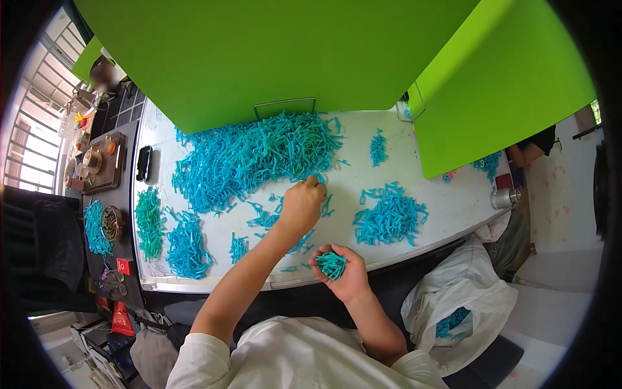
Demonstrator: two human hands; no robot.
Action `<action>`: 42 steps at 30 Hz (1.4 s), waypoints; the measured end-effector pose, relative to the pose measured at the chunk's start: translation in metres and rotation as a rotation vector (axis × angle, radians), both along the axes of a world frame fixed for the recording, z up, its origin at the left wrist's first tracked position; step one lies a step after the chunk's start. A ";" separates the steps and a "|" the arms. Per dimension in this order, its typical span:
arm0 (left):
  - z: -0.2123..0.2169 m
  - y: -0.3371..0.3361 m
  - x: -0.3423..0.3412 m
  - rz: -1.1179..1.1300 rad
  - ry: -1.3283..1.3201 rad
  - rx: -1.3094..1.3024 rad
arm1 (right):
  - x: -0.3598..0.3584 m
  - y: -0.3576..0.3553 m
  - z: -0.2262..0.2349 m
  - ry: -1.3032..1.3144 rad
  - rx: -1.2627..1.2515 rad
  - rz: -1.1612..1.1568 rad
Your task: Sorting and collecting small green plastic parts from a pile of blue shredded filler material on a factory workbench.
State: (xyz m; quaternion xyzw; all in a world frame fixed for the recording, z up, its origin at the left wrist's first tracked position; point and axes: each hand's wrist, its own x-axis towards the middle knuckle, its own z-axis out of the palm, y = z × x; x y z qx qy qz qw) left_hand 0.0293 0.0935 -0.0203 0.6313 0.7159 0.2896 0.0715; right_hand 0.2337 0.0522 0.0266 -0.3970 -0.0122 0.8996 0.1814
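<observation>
My left hand (302,203) reaches over the white table to the near edge of a large heap of small blue-teal plastic pieces (227,159). Its fingers are curled and pinched; what they hold, if anything, is hidden. Close to my body, my right hand (351,277) is cupped palm up around a handful of small green-teal plastic pieces (332,264). Loose blue pieces (262,217) lie scattered under my left forearm. To the right of my left hand is a separate blue pile (390,217).
Smaller piles (188,246) and a greener pile (149,223) line the table's left end. Green partitions (278,58) stand at the back and right. A black tray (144,163) lies at left, a metal cylinder (504,198) at right. A white sack (479,285) holds more pieces.
</observation>
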 end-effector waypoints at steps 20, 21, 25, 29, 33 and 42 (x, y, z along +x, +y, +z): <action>0.073 -0.102 -0.007 0.123 -0.461 -0.125 | -0.011 -0.005 -0.004 -0.002 0.036 0.035; 0.083 -0.107 -0.005 0.151 -0.542 -0.155 | -0.012 -0.005 -0.003 -0.025 0.037 0.039; 0.109 -0.120 0.013 0.071 -0.680 -0.230 | -0.016 -0.004 -0.002 -0.035 0.028 0.012; 0.097 -0.099 0.016 -0.009 -0.524 -0.034 | -0.021 -0.002 -0.001 0.016 -0.011 -0.014; 0.049 -0.056 -0.010 0.217 -0.012 0.013 | -0.017 0.000 -0.001 -0.012 0.026 0.018; 0.026 -0.060 -0.012 0.186 -0.076 -0.055 | -0.002 0.002 -0.006 0.044 -0.002 -0.006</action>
